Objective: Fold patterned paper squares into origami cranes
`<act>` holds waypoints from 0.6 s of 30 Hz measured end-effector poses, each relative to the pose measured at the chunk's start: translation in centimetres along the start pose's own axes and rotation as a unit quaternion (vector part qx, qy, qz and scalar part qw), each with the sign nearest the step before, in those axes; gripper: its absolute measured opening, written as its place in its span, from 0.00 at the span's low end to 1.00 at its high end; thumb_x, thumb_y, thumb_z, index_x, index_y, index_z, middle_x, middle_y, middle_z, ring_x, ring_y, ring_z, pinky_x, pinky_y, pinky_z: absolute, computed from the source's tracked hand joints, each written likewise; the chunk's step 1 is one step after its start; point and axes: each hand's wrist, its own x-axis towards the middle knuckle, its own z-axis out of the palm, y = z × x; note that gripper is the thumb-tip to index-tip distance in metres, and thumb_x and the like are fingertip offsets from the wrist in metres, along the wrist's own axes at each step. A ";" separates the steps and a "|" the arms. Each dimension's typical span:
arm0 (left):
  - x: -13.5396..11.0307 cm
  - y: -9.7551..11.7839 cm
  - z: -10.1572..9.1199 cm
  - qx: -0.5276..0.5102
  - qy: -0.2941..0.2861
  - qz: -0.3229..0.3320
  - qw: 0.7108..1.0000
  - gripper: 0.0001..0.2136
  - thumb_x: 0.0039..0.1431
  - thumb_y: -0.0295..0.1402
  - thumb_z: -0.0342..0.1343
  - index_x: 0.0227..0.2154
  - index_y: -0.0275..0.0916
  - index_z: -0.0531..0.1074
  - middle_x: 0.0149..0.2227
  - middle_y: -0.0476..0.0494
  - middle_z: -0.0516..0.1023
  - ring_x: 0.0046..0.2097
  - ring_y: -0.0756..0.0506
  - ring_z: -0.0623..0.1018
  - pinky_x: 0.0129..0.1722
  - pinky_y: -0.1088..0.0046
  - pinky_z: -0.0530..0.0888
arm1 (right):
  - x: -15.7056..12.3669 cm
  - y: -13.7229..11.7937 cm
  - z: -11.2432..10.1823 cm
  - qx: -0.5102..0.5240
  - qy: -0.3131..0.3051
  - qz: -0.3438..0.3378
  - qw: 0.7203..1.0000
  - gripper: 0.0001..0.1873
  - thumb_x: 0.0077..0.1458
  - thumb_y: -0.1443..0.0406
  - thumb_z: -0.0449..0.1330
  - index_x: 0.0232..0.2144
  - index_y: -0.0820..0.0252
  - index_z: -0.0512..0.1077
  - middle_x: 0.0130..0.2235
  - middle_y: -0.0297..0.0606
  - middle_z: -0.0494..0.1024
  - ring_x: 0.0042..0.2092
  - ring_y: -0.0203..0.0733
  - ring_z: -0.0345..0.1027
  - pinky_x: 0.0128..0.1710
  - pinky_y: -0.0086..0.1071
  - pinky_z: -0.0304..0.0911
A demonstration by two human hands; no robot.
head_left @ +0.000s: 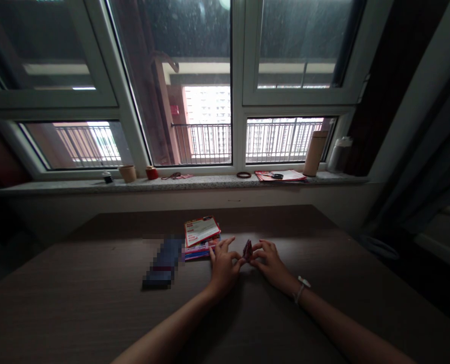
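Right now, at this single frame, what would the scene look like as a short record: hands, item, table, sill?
Item: small dark-red piece, between the hands
Left hand: fingertips at its left edge
Right hand: fingertips at its right side
Grip: too small to tell
Table: stacked cards; blurred dark object left of them
Sill: cup, red jar, papers, tall tan bottle

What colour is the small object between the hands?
The small pointed object is dark reddish, mottled; head view.

One left hand [223, 265], one right hand [272, 263], one patterned piece [248, 249] between them; two bottles [314, 154] [339, 155] beyond the right hand.
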 end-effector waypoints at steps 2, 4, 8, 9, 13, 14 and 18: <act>0.0 -0.1 0.0 0.001 0.004 -0.001 1.000 0.02 0.52 0.32 0.62 0.26 0.44 0.79 0.59 0.46 0.67 0.60 0.35 0.60 0.60 0.39 0.46 | 0.0 0.1 0.0 0.005 0.006 0.004 1.000 0.03 0.53 0.63 0.61 0.31 0.52 0.76 0.47 0.37 0.72 0.58 0.49 0.51 0.60 0.46 0.47; 0.1 -0.2 -0.1 0.000 0.011 -0.004 1.000 0.01 0.52 0.33 0.63 0.28 0.46 0.79 0.59 0.46 0.67 0.61 0.35 0.59 0.60 0.40 0.46 | 0.0 0.0 0.0 0.005 0.013 0.004 1.000 0.03 0.53 0.63 0.61 0.31 0.53 0.76 0.46 0.37 0.72 0.58 0.49 0.51 0.60 0.46 0.47; 0.0 -0.1 -0.2 -0.004 0.022 -0.018 1.000 0.02 0.53 0.33 0.62 0.29 0.47 0.79 0.58 0.46 0.67 0.60 0.36 0.60 0.60 0.41 0.47 | -0.1 -0.3 -0.2 0.010 0.008 -0.002 1.000 0.03 0.51 0.62 0.62 0.28 0.52 0.76 0.46 0.37 0.72 0.58 0.49 0.51 0.60 0.45 0.47; 0.0 0.0 -0.3 -0.005 0.021 -0.019 1.000 0.02 0.53 0.33 0.62 0.29 0.46 0.79 0.58 0.46 0.67 0.60 0.36 0.60 0.60 0.41 0.47 | -0.1 -0.4 -0.3 0.016 0.003 -0.005 1.000 0.03 0.51 0.62 0.63 0.29 0.52 0.76 0.46 0.36 0.72 0.58 0.49 0.52 0.60 0.45 0.48; 0.0 0.0 -0.3 -0.006 0.019 -0.022 1.000 0.02 0.53 0.33 0.62 0.28 0.46 0.79 0.58 0.46 0.67 0.60 0.36 0.60 0.60 0.41 0.47 | 0.0 -0.3 -0.4 0.045 0.002 -0.011 0.999 0.07 0.53 0.60 0.62 0.35 0.49 0.77 0.47 0.36 0.72 0.56 0.47 0.55 0.59 0.44 0.50; 0.0 0.0 -0.2 -0.005 0.017 -0.021 1.000 0.02 0.53 0.34 0.62 0.28 0.46 0.79 0.58 0.46 0.67 0.60 0.36 0.60 0.60 0.41 0.47 | 0.0 -0.1 -0.4 0.050 0.005 -0.011 0.999 0.07 0.53 0.60 0.62 0.35 0.49 0.77 0.47 0.36 0.72 0.55 0.47 0.56 0.59 0.44 0.50; 0.0 -0.1 -0.1 -0.006 0.031 -0.021 0.999 0.04 0.52 0.35 0.63 0.32 0.47 0.79 0.57 0.45 0.67 0.60 0.36 0.60 0.60 0.42 0.48 | 0.3 0.4 -0.2 0.068 0.029 -0.002 0.997 0.05 0.53 0.60 0.62 0.32 0.51 0.78 0.45 0.36 0.73 0.55 0.47 0.56 0.58 0.44 0.50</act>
